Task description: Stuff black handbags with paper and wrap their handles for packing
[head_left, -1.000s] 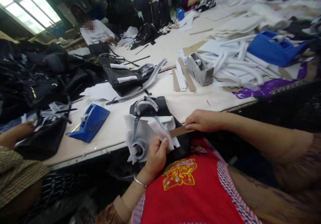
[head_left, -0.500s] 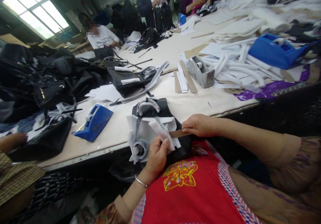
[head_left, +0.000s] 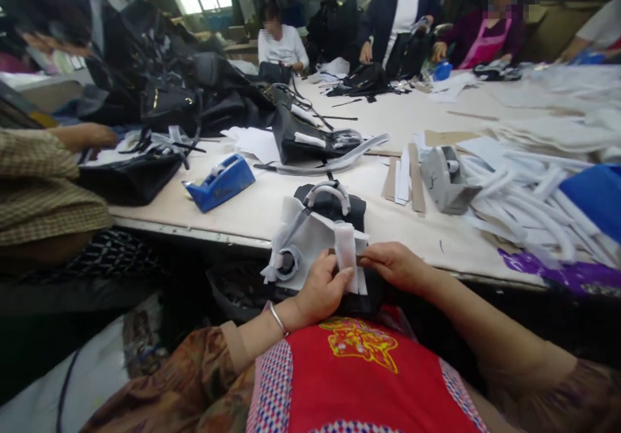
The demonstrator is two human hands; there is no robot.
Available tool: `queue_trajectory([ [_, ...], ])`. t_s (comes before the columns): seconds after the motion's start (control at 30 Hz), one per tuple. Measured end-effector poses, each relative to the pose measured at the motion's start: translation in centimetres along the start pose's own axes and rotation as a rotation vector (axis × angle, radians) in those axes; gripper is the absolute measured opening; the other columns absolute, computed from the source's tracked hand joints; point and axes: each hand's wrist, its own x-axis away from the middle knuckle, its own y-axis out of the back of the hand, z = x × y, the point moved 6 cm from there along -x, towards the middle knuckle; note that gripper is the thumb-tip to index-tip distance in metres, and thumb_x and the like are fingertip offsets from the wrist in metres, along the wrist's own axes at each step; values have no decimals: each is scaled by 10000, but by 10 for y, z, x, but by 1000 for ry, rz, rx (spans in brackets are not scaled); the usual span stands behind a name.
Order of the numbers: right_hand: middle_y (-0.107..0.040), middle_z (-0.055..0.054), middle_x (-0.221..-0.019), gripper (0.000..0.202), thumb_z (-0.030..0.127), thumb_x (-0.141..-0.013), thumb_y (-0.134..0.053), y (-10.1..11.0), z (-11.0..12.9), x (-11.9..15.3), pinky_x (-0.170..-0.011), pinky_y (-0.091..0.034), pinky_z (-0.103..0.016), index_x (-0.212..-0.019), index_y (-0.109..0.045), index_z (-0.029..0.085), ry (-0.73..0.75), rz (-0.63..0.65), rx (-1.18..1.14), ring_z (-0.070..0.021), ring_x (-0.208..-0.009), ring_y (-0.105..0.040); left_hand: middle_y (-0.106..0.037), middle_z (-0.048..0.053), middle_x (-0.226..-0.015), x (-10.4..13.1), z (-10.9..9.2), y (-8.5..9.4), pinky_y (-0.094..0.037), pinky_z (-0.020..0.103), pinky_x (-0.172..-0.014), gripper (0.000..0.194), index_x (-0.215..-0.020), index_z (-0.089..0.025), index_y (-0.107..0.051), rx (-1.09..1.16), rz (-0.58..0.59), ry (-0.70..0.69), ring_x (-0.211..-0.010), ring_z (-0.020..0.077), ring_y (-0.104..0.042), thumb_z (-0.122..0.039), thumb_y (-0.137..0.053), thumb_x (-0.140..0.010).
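Observation:
A black bag (head_left: pixel 358 210) lies at the table edge in front of me, its handle (head_left: pixel 326 188) wrapped in whitish padding. White wrapping sheet (head_left: pixel 310 235) spreads over it, with a wrapped ring-like piece (head_left: pixel 286 263) at its left. My left hand (head_left: pixel 323 287) pinches a folded white strip (head_left: pixel 345 242) over the bag, thumb on top. My right hand (head_left: pixel 395 265) is closed on the end of a brown cardboard strip (head_left: pixel 360 260), which passes behind the white strip, so its middle is hidden.
Left of the bag stands a blue tape dispenser (head_left: pixel 220 182); a grey one (head_left: pixel 449 180) is at the right beside cardboard strips (head_left: pixel 416 177) and white padding tubes (head_left: pixel 524 190). Another black bag (head_left: pixel 295 135) lies beyond. A co-worker's checked sleeve (head_left: pixel 48 180) is at the left.
The view has swung left. The white strip now stands more upright across the brown strip, and my right hand has come closer to my left, with less cardboard showing between them.

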Motion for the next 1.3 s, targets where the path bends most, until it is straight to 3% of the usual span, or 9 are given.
queue_trajectory([
  [0.17,-669,-43,-832,319,385,-985,-465,-3,8,-3,-726,-464,-271,-920,-717,201,-22,53,-189,-175,-782,-607,-481,178,-1337,4,4,3,-386,491,-1124,84,-850,-160,-582,27,-79,-93,-1302,305,-469,-236,-596,-883],
  [0.23,-675,-42,-846,297,369,-972,-477,-4,13,-6,-734,-478,-279,-918,-720,207,-40,60,-203,-182,-794,-616,-415,187,-1403,5,7,5,-357,522,-1156,96,-833,-162,-568,22,-106,-96,-1353,328,-425,-234,-619,-871],
  [0.67,-695,-45,-857,254,186,-884,-476,-12,19,-24,-793,-501,-299,-890,-728,214,-36,14,-80,-205,-845,-639,-437,134,-1224,5,15,9,-400,483,-1137,95,-873,-162,-605,48,-137,-76,-1254,297,-465,-223,-662,-830],
  [0.83,-700,-43,-903,252,213,-892,-490,-11,18,-24,-790,-503,-304,-942,-736,197,-65,24,-236,-205,-848,-643,-445,116,-1200,5,14,11,-416,473,-1120,86,-856,-168,-604,45,-123,-100,-1242,286,-464,-216,-669,-827],
  [0.97,-697,-77,-1150,319,373,-875,-601,-8,28,-20,-928,-505,-363,-1099,-731,187,-84,157,-551,-272,-1061,-636,-449,131,-1192,4,11,11,-420,475,-1112,86,-885,-158,-609,34,-108,-125,-1215,285,-479,-226,-645,-847],
  [1.03,-713,-94,-1132,418,459,-829,-676,-13,29,-20,-908,-520,-375,-1119,-726,162,-177,170,-706,-293,-1049,-650,-448,155,-1194,4,9,9,-434,464,-1100,104,-899,-138,-614,18,-104,-144,-1197,290,-482,-235,-623,-863],
  [1.17,-751,-97,-911,522,531,-706,-802,-33,17,-22,-704,-553,-336,-1024,-737,123,-515,-42,-814,-274,-835,-694,-515,155,-1071,1,3,5,-441,476,-1090,116,-903,-120,-636,-43,-84,-200,-1178,305,-468,-123,-536,-845],
  [1.23,-752,-100,-885,536,535,-684,-815,-39,16,-24,-657,-553,-328,-1012,-738,118,-576,-107,-810,-274,-803,-699,-547,134,-1006,1,0,4,-434,498,-1093,177,-948,-129,-655,-66,-68,-219,-1185,309,-462,-99,-522,-836],
  [1.3,-756,-105,-895,527,534,-702,-791,-40,18,-26,-651,-558,-331,-1022,-739,119,-578,-147,-812,-276,-803,-704,-554,147,-1087,1,1,6,-447,492,-1084,181,-999,-126,-661,-61,-79,-205,-1185,301,-488,-143,-549,-858],
])
